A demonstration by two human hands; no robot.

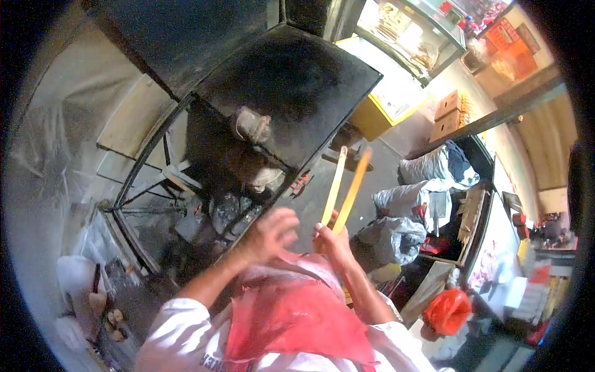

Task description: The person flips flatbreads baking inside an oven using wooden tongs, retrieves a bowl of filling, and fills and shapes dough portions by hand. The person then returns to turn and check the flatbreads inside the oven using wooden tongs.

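My right hand (333, 239) is closed around the near ends of two long, flat yellow sticks (352, 192). They point away from me and spread slightly apart, the right one blurred at its tip. To the left, my left hand (273, 234) is raised in front of the red apron (297, 319), smeared by motion. Its fingers are partly bent and apart, with nothing seen in them. Beyond it is the edge of a black metal surface (304, 80), with two crumpled, cloth-like bundles, one pinkish-brown (253, 126) and one pale (265, 178).
A yellow bin (375, 118) stands ahead, below a glass case (406, 37). Cardboard boxes (447, 115) are at the far right. Several stuffed grey-white bags (406, 195) line the right side, with a red plastic bag (447, 312) nearer. A black metal frame (149, 155) is at left.
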